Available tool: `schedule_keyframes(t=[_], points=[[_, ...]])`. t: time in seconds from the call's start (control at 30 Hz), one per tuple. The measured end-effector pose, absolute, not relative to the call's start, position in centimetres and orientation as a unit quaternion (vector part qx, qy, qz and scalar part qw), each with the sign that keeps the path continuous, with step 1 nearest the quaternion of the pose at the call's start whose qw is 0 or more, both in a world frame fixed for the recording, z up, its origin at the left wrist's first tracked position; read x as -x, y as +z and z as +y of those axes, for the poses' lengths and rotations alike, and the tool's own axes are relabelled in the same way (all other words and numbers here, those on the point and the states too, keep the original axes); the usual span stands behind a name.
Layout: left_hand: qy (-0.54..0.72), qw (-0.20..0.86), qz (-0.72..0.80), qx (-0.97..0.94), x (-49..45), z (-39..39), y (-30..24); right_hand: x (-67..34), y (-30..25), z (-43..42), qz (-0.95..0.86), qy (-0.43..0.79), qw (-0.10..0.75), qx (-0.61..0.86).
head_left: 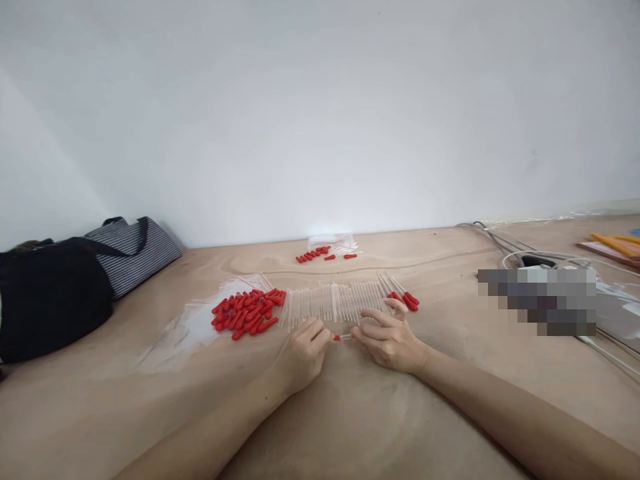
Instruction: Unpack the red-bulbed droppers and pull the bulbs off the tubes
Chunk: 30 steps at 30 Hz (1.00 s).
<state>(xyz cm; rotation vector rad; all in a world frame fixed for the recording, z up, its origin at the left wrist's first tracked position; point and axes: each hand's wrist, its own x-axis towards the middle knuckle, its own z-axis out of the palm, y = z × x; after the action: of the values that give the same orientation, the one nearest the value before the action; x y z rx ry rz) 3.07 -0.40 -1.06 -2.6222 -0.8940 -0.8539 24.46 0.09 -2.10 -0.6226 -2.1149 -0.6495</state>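
Observation:
My left hand (309, 350) is closed round a red rubber dropper bulb (337, 338), whose open end shows past the fingertips. From the right, my right hand (390, 339) pinches a clear glass dropper tube (346, 337), its end meeting the bulb; how deep it sits I cannot tell. Beyond my hands lies a row of clear glass dropper tubes (320, 301). A heap of red bulbs (245, 312) rests left of the row. Several droppers with red bulbs fitted (411, 300) lie at its right end, partly behind my right hand.
Clear plastic bags (175, 333) lie under and beside the bulb heap. More red bulbs (313, 254) and a small plastic bag (330, 241) are near the wall. A black and striped bag (60, 293) stands at the left; grey cables (493, 240) and a blurred-out object (540, 300) are at the right.

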Motion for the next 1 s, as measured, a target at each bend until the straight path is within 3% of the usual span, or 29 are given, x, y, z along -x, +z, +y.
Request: schedule_keyframes(t=[0.3,0.53,0.73,1.0], points=[[-0.36,0.01,-0.323,0.875,-1.1,-0.6,-0.5,-27.0,-1.7,0.7,-0.825,-0.2,0.377,0.37],[-0.418,0.123,-0.473,0.766,3.8,0.7,1.0,-28.3,-2.4,2.6,-0.757,-0.238,0.375,0.478],[-0.378,0.097,-0.599,0.699,6.4,1.5,2.0,-29.1,-2.1,3.3,-0.679,-0.234,0.393,0.575],[-0.324,0.018,-0.726,0.606,9.2,2.4,2.6,-29.1,-3.1,3.9,-0.674,-0.244,0.323,0.618]])
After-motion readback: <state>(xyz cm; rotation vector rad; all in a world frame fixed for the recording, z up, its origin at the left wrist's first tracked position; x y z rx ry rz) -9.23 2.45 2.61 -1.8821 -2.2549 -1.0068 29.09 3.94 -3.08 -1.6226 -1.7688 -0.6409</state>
